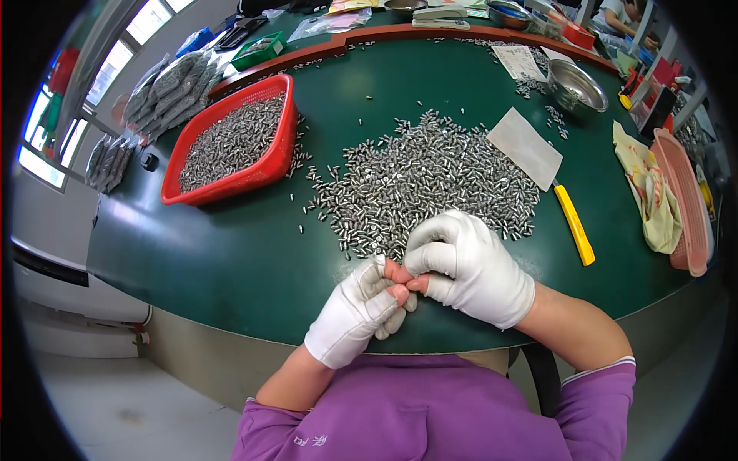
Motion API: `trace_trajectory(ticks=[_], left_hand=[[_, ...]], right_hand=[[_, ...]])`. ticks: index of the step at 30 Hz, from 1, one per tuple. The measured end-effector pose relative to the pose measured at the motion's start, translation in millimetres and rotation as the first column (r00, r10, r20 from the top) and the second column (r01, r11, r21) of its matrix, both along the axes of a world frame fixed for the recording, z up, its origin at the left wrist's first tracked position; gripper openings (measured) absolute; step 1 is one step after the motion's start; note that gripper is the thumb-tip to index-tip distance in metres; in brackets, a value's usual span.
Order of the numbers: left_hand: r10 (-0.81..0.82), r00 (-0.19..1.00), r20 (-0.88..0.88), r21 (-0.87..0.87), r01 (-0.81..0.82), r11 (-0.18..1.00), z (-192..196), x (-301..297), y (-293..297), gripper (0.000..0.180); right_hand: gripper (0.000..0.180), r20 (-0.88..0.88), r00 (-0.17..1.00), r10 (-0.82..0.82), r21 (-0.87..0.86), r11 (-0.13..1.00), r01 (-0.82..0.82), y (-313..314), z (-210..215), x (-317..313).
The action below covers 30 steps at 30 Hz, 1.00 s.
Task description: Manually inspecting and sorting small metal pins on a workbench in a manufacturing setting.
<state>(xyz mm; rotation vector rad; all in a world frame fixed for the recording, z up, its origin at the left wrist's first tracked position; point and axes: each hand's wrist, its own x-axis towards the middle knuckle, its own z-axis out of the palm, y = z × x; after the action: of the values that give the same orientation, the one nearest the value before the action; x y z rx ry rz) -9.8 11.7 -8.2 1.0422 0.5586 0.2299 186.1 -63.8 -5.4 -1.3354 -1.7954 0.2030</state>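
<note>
Both my hands wear white gloves with bare fingertips showing. They meet at the near edge of a large pile of small silver metal pieces (pixel 438 173) on the green table. My left hand (pixel 360 306) has its fingers curled and its thumb and fingertips pinched together. Against them press the pinched fingertips of my right hand (pixel 469 269), which comes in from the right. Whatever lies between the fingertips is hidden or too small to make out.
A red plastic basket (pixel 290 127) of similar pieces stands at the left. Right of the pile lies a yellow-handled scraper (pixel 575 223) with a wide flat blade. Farther back are a steel bowl (pixel 576 83), filled grey bags (pixel 173 84) and a pink tray (pixel 684 200) with a yellowish cloth (pixel 649 192).
</note>
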Motion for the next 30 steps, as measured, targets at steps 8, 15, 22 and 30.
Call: trace_trajectory(ticks=[8, 15, 22, 30], left_hand=[[0.041, 0.999, -0.01, -0.022, -0.041, 0.999, 1.9, 1.6, 1.7, 0.023], [0.06, 0.996, 0.059, -0.154, -0.05, 0.987, -5.2, -5.6, 5.3, 0.02], [0.056, 0.998, 0.035, 0.013, -0.056, 0.998, -1.6, -0.2, 0.8, 0.022], [0.086, 0.981, 0.171, 0.04, -0.094, 0.995, -5.8, 3.1, -0.6, 0.037]], right_hand=[[0.016, -0.061, 0.997, -0.043, 0.015, 0.999, 0.044, 1.5, -0.6, 3.5], [0.017, 0.027, 1.0, 0.008, 0.06, 0.998, -0.009, 1.0, 0.3, 1.5], [0.017, 0.166, 0.97, -0.175, 0.029, 0.985, 0.172, 4.1, 0.4, 10.7], [0.015, 0.391, 0.9, -0.192, 0.019, 0.979, 0.201, 6.2, -1.8, 13.2]])
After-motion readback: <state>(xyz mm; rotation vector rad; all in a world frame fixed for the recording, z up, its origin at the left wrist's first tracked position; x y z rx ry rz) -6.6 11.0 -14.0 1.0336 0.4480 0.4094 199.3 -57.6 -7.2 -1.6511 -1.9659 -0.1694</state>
